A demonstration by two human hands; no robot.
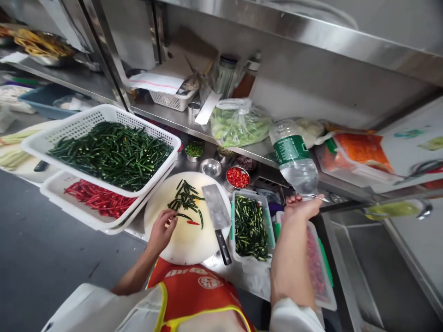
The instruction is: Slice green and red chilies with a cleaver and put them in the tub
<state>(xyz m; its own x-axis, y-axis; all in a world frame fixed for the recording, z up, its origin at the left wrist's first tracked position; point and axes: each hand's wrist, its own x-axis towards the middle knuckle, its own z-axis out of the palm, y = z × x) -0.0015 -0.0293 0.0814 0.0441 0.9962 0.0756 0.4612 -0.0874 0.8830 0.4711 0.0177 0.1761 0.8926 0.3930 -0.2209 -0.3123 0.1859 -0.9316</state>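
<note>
My left hand (164, 228) is at the left of a round white cutting board (183, 244), thumb and fingertips closed at the end of a green chili (185, 216). A pile of green chilies (186, 196) and one red chili (193, 222) lie just beyond. To their right rests a cleaver (216, 207), its black handle pointing toward me. My right hand (303, 208) is raised off to the right, fingers curled at the base of a large plastic bottle (293, 154) with a green label. A thin shiny edge shows at these fingers; what they hold is unclear.
A white basket of green chilies (169, 138) sits above a tub of red chilies (104, 226) at left. Right of the board stand a container of cut green chilies (233, 240), another container (328, 299) and a sink (346, 235). A steel shelf (155, 113) crosses behind small bowls.
</note>
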